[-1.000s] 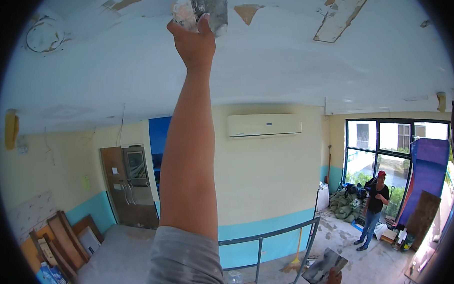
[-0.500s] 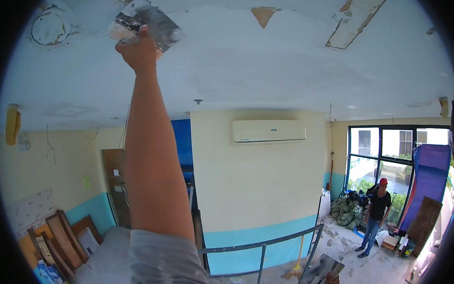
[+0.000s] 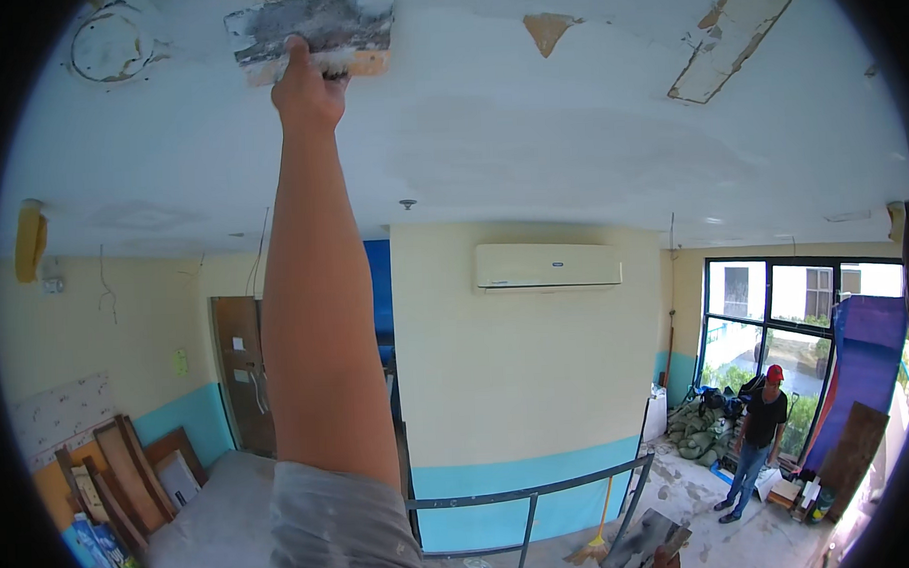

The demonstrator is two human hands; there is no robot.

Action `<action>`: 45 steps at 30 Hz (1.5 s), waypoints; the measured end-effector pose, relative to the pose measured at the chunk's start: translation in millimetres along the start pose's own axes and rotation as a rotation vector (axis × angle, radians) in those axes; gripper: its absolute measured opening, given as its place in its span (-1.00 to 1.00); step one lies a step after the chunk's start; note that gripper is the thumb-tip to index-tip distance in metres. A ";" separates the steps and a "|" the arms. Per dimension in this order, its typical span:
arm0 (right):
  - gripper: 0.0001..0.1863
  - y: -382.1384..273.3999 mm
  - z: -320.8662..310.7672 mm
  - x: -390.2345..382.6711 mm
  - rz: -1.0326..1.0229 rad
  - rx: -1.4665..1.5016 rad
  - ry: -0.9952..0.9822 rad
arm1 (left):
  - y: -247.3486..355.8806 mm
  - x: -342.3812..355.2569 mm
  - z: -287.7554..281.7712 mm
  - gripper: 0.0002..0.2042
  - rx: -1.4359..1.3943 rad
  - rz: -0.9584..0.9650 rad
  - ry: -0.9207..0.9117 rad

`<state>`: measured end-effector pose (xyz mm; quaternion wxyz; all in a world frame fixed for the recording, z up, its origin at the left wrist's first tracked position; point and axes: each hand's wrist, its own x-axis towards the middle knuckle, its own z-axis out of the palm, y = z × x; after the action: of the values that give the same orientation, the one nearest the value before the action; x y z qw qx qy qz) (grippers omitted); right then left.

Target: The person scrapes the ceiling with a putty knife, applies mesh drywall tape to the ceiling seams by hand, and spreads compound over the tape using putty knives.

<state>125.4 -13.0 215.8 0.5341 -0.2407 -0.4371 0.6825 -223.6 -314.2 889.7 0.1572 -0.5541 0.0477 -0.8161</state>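
My left arm is stretched straight up, and my left hand (image 3: pixel 310 94) is closed round the handle of a wide putty knife (image 3: pixel 316 33), a finger lying along its blade. Grey and white smears cover the blade, which is held up against or close to the ceiling (image 3: pixel 468 93); whether it touches cannot be told. Low on the right, only part of my right hand (image 3: pixel 666 562) shows, closed on a flat metal scraper (image 3: pixel 644 540) smeared with pale filler. The scraper's handle is hidden.
A dark metal railing (image 3: pixel 532 494) stands before me. Overhead are a triangular bare patch (image 3: pixel 548 32) and a round cut-out (image 3: pixel 112 46). An air conditioner (image 3: pixel 549 267) hangs on the wall. A person in a red cap (image 3: pixel 762 428) stands by the window; boards (image 3: pixel 130 466) lean at left.
My left hand has moved slightly right and turned the putty knife, so its blade now lies nearly level across the view. The right hand's scraper has barely shifted.
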 end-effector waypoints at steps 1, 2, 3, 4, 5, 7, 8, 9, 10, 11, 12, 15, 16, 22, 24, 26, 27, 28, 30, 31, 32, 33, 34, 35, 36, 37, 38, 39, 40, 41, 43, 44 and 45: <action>-0.60 3.2 -1.8 1.7 -0.001 0.003 0.000 | 0.0 2.3 8.5 -0.41 0.015 -0.035 0.018; -0.60 8.4 -6.1 4.4 -0.007 0.003 -0.016 | 3.1 -0.7 13.1 -0.38 0.061 -0.029 0.032; -0.59 11.3 -8.3 5.5 -0.014 0.002 -0.031 | 3.6 -0.1 14.4 -0.38 0.059 -0.030 0.030; -0.59 10.4 -6.7 3.7 -0.014 0.003 -0.030 | 3.0 3.1 11.6 -0.38 0.122 -0.043 0.095; -0.59 8.3 -2.4 0.8 -0.030 0.029 -0.016 | 2.4 5.1 7.5 -0.38 0.186 -0.056 0.161; -0.59 7.8 -2.5 -3.5 -0.046 0.055 0.001 | -1.5 1.4 -11.6 -0.38 0.257 -0.055 0.234; -0.58 9.7 -3.4 -2.2 -0.037 0.031 0.002 | -2.5 0.3 -22.3 -0.37 0.332 -0.046 0.304; -0.57 11.6 -4.6 -1.1 -0.027 0.006 0.001 | -3.6 -1.4 -33.0 -0.37 0.334 -0.042 0.301; -0.57 13.2 -7.1 0.9 -0.028 0.007 -0.003 | -5.9 -3.7 -44.6 -0.36 0.344 -0.042 0.365; -0.57 15.0 -11.1 2.4 -0.009 0.016 -0.038 | -6.1 -7.0 -52.0 -0.36 0.356 -0.042 0.431; -0.57 15.6 -12.9 3.2 0.011 0.025 -0.075 | -6.1 -8.4 -57.8 -0.36 0.360 -0.037 0.432; -0.54 8.3 -3.1 -2.8 0.044 0.000 -0.025 | -1.2 -13.7 -62.3 -0.35 0.341 0.138 0.406; -0.54 5.5 -0.4 -5.5 0.048 0.000 -0.024 | 4.8 -14.4 -60.2 -0.36 0.285 0.122 0.323; -0.48 30.7 -12.4 4.0 0.031 0.010 -0.063 | 19.2 -6.8 -24.0 -0.37 0.100 0.158 0.026; -0.48 36.7 -17.9 5.8 0.016 0.003 -0.060 | 12.5 -7.4 -4.4 -0.38 0.018 0.143 -0.107; -0.49 30.3 -13.8 2.8 0.017 0.012 -0.060 | 12.2 -1.0 9.6 -0.40 0.051 -0.011 0.004; -0.50 27.7 -13.0 1.5 0.019 0.020 -0.059 | 12.0 -0.8 11.2 -0.40 0.053 -0.010 0.005; -0.50 28.8 -14.5 1.2 0.023 0.018 -0.068 | 13.7 3.2 5.9 -0.39 0.127 -0.035 0.087; -0.54 30.3 -18.9 6.2 0.045 -0.036 -0.055 | 7.8 1.4 -12.9 -0.39 0.199 -0.062 0.177; -0.54 30.5 -19.7 6.3 0.048 -0.040 -0.053 | 2.6 -5.8 -26.3 -0.41 0.283 -0.079 0.254; -0.56 30.0 -20.9 5.1 0.041 -0.014 -0.039 | 2.2 -15.1 -24.3 -0.43 0.364 -0.095 0.321; -0.59 29.1 -23.0 3.9 0.034 0.012 -0.025 | 1.2 -24.2 -21.0 -0.46 0.424 -0.052 0.492; -0.59 30.2 -24.7 2.4 0.032 0.013 -0.012 | -5.2 -35.7 -24.1 -0.48 0.479 -0.030 0.672; -0.59 30.9 -26.4 1.4 0.020 0.031 -0.029 | -5.6 -37.2 -40.9 -0.51 0.491 0.033 0.727; -0.59 31.0 -28.2 0.1 0.007 0.050 -0.043 | -3.4 -35.3 -58.9 -0.53 0.456 0.148 0.681; -0.59 26.8 -24.7 -1.5 0.012 0.049 -0.067 | 11.1 -16.6 -88.7 -0.55 0.393 0.335 0.503; -0.57 19.0 -18.7 -5.5 0.008 0.065 -0.097 | 28.7 2.3 -108.8 -0.58 0.303 0.431 0.311; -0.56 14.4 -16.2 -6.6 0.004 0.084 -0.124 | 46.7 16.8 -114.6 -0.60 0.221 0.473 0.153; -0.56 14.4 -21.4 -6.0 -0.007 0.083 -0.077 | 30.0 0.7 -93.1 -0.62 -0.113 0.231 0.084; -0.54 19.0 -28.5 -1.5 0.012 0.080 -0.106 | 42.9 13.3 -87.4 -0.62 -0.097 0.247 0.075; -0.52 20.9 -37.8 2.8 0.026 0.077 -0.096 | 26.2 12.7 -49.7 -0.62 0.519 0.399 0.186; -0.53 20.4 -42.8 1.5 0.038 0.066 -0.057 | 7.3 -9.5 -19.6 -0.61 0.634 0.421 0.231; -0.54 19.8 -47.9 -0.4 0.054 0.056 -0.033 | -0.1 -32.3 14.0 -0.59 0.756 0.453 0.278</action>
<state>153.4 1.9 174.8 0.5148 -0.2261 -0.4198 0.7124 -199.9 -302.7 866.3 0.5146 -0.3187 -0.1129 -0.7880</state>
